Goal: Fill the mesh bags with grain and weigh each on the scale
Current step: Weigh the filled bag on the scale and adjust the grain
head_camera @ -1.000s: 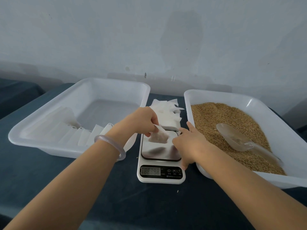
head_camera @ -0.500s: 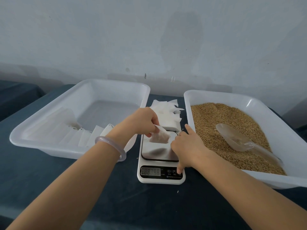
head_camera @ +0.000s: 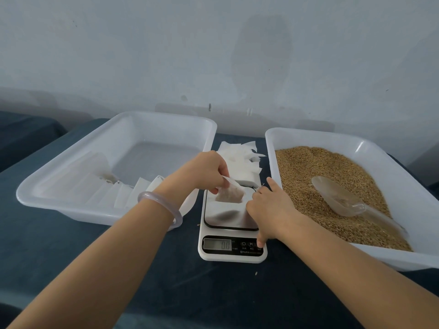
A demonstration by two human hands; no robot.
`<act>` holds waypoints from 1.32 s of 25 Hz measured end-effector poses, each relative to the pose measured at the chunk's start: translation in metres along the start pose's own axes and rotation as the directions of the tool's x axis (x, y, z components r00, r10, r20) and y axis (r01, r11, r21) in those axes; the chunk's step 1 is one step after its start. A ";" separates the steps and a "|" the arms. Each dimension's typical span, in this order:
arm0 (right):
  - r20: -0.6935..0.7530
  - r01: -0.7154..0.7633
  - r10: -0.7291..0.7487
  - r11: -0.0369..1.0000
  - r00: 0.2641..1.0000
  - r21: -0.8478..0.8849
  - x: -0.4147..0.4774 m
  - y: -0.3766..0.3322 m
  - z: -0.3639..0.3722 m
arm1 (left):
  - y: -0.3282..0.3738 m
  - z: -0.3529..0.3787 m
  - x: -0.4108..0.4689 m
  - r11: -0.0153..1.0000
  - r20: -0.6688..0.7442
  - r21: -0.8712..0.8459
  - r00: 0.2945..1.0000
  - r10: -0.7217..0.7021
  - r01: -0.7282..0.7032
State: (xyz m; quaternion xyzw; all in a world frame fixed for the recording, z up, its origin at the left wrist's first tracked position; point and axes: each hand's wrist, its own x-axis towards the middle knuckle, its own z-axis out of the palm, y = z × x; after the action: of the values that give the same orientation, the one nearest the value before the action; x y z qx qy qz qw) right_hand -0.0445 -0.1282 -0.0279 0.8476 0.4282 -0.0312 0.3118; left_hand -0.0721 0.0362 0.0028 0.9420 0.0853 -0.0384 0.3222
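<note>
1. Right of the white digital kitchen scale sits a white plastic tray of brown grain.
2. Left of the scale, a second white plastic tray holds a row of flat white bags along its near wall.
3. The scale's display shows zeros.
4. The right hand hovers over the scale's right edge, one straight finger pressing its button panel and holding nothing.
5. The left hand, over the scale's far-left corner, pinches the bag's top.
6. A clear plastic scoop lies on the grain.
7. Behind the scale lies a loose stack of empty white mesh bags.
8. The small white mesh bag hangs below the left fingers, its bottom on the scale's platform, brown grain showing through.
</note>
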 end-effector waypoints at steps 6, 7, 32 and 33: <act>-0.022 -0.033 0.033 0.999 0.999 -0.034 0.002 -0.005 0.002 | 0.001 0.003 0.003 1.000 0.011 0.027 1.000 0.008 -0.008; -0.016 -0.040 0.039 0.998 0.999 -0.053 0.003 -0.007 0.002 | 0.001 0.003 0.003 0.999 0.012 0.031 1.000 0.009 -0.009; -0.310 -0.003 0.127 0.929 0.942 0.371 0.041 0.005 0.006 | 0.007 0.038 0.013 0.834 0.030 0.548 0.998 0.055 -0.063; -0.311 -0.004 0.128 0.928 0.942 0.371 0.041 0.004 0.006 | 0.007 0.040 0.012 0.837 0.018 0.544 0.998 0.065 -0.064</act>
State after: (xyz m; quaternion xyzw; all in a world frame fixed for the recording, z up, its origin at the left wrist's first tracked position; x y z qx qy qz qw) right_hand -0.0143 -0.1042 -0.0435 0.8980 0.4317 0.0424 0.0736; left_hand -0.0597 0.0079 -0.0263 0.9971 0.0394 -0.0494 0.0428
